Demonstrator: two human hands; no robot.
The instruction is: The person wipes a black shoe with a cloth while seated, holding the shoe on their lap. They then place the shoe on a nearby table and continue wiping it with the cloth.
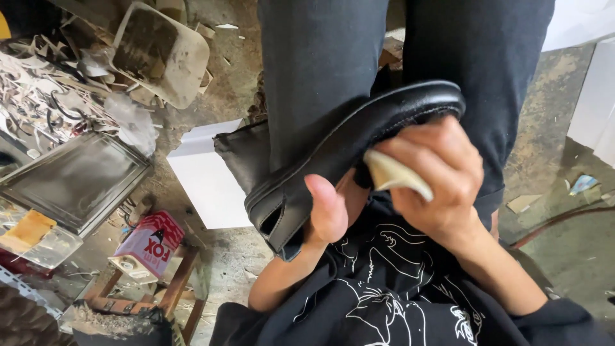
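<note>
Closest in, the left hand [327, 208] grips the smooth black leather shoe [349, 150] from below, resting on the lap. The right hand [435, 176] presses a folded cream cloth [394, 176] against its side. Beyond lie white paper sheets [208, 173] on the dusty concrete floor [557, 102].

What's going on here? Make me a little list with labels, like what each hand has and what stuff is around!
left hand: left hand grips the black shoe from below, thumb up
right hand: right hand presses a pale cloth against the shoe
shoe position: resting across the lap on dark trousers
left side: red can on a wooden stool, a dark tray, a dirty tub
floor: white sheet on concrete
</note>
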